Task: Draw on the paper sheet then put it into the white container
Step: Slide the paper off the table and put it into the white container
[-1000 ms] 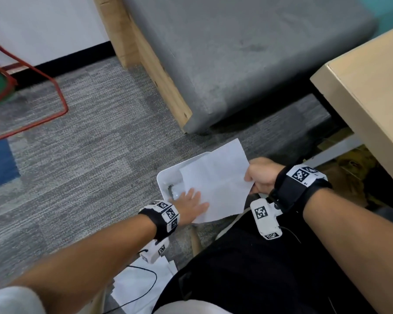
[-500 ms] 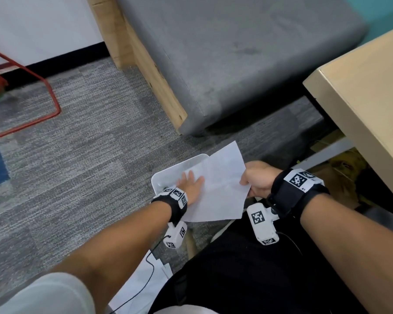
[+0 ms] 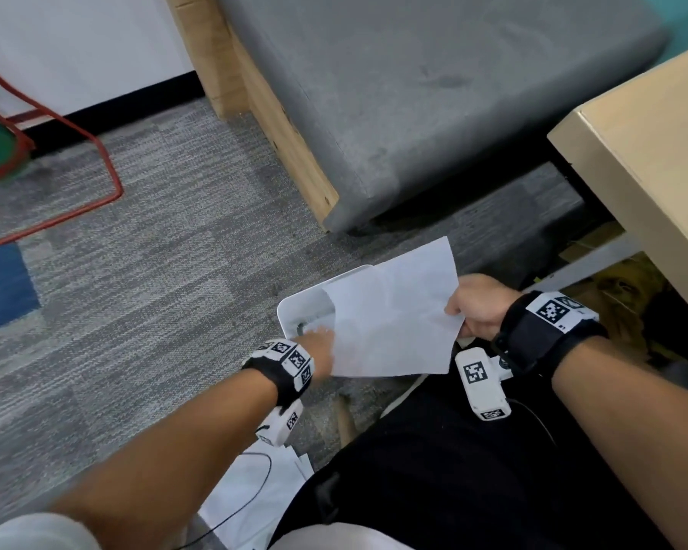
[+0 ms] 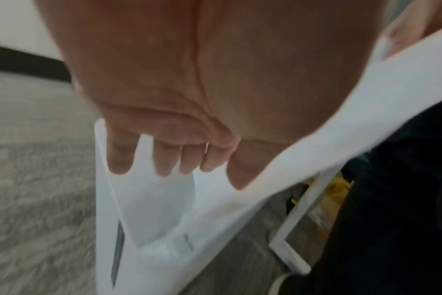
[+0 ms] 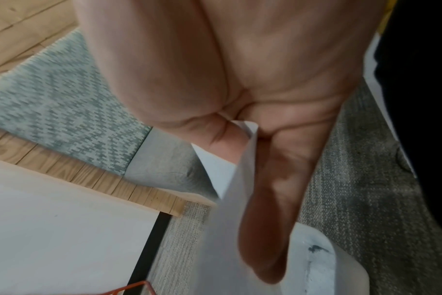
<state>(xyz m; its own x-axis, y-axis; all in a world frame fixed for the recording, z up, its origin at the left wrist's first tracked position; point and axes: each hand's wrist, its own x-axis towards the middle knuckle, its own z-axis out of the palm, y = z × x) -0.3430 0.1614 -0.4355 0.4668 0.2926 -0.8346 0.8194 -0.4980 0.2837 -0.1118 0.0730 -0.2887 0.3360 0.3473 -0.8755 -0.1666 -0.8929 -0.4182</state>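
Paper sheet (image 3: 390, 315) is held in the air over the white container (image 3: 304, 307), which sits on the grey carpet (image 3: 155, 252) – the sheet covers most of the container's opening and is not yet inside. Right hand (image 3: 479, 311) pinches the sheet's right edge, thumb on one face and fingers on the other per the right wrist view. Left hand (image 3: 318, 345) is at the sheet's lower-left edge with fingers straight and spread; whether they actually press the paper I cannot tell. Paper reads as very light, thin and floppy – it already bows between the hands, so it will likely buckle if pushed. Best hold is probably opposite edges. No drawing visible on the upper face.
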